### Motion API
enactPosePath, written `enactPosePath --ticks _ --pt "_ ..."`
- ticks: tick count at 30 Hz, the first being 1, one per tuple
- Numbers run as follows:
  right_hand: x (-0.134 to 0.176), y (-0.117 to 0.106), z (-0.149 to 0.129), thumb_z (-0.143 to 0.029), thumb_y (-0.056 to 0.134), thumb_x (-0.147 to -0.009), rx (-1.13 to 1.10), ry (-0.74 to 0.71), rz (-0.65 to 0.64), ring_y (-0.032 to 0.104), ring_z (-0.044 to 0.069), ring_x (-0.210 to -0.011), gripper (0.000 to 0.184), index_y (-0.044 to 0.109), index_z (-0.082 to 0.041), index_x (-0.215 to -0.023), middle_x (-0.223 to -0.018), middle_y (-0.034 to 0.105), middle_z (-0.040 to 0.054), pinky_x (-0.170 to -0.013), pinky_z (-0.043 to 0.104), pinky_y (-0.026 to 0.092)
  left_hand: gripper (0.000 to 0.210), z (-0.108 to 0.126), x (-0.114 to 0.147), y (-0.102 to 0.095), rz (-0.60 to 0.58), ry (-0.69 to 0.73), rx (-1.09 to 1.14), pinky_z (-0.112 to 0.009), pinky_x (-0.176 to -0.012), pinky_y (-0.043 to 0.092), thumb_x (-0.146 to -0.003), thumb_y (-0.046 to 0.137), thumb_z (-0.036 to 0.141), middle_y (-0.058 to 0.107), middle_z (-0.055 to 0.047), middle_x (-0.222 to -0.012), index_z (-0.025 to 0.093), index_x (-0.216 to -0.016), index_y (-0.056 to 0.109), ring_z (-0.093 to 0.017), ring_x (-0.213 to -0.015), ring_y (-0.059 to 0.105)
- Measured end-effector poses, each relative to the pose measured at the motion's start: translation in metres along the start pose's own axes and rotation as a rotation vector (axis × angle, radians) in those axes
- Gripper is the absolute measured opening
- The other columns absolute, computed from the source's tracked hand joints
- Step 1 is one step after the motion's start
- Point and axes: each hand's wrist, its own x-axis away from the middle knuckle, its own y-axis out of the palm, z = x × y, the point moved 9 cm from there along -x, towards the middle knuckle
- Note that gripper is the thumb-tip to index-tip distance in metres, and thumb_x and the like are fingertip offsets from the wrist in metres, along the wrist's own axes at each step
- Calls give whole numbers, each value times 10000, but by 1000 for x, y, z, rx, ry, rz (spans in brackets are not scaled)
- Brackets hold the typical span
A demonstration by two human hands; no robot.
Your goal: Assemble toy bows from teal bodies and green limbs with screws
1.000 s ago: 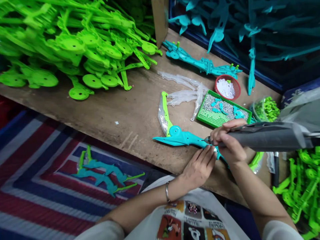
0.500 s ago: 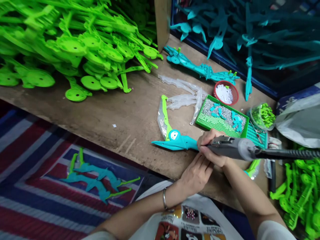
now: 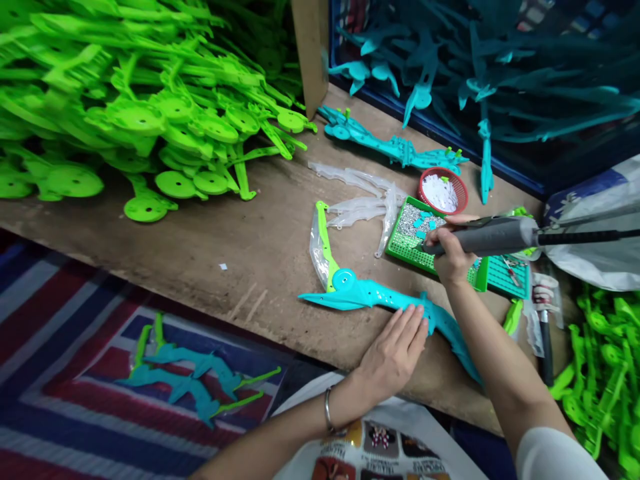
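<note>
My left hand (image 3: 393, 350) lies flat, fingers stretched out, on the middle of a teal plastic toy bow (image 3: 360, 295). A lime-green limb (image 3: 324, 237) with a clear blade-like piece joins the bow's left end at a round disc. In my right hand (image 3: 454, 259) is a grey power screwdriver (image 3: 500, 237), its black cord running off to the right. Its tip is over or beside a green tray (image 3: 407, 248) of small silver screws and teal pieces; I cannot tell whether it touches them. The hand partly covers the tray.
Lime-green parts (image 3: 175, 107) are heaped at the left. Clear pieces (image 3: 363, 212) and another teal bow body (image 3: 400, 145) lie behind. Near the tray are a red basket (image 3: 464, 193) and a teal tray (image 3: 520, 279). A dark blue crate (image 3: 435, 127) holds teal parts.
My right hand has lifted the screwdriver off the bow and carried it up and right to the green tray. My left hand stays near the same place, and more of the bow shows.
</note>
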Motion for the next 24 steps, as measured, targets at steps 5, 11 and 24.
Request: enactPosePath --ticks 5,11,24 --pt "1 3 5 -373 722 -808 -24 5 -19 542 136 -474 273 553 -245 -979 -586 570 -80 -584 332 513 534 0 0 0 -5 4 -13 -511 -1221 423 -991 528 146 352 -205 -1625 43 -1506 433 -350 -1535 285" --pt "-5 9 4 -375 738 -785 -13 9 -56 541 138 -448 260 573 -240 -933 -561 559 -80 -536 319 489 534 1 1 1 -6 14 -21 -514 -1220 423 -984 527 127 334 -216 -1630 38 -1502 436 -355 -1534 285" --pt "77 71 -70 -272 690 -845 -299 122 -350 534 157 -454 234 589 -303 -1054 -594 567 -76 -507 344 495 419 0 -1 -1 -38 -15 73 -511 -1241 373 -991 491 161 561 -199 -1464 51 -1393 537 -318 -1467 434"
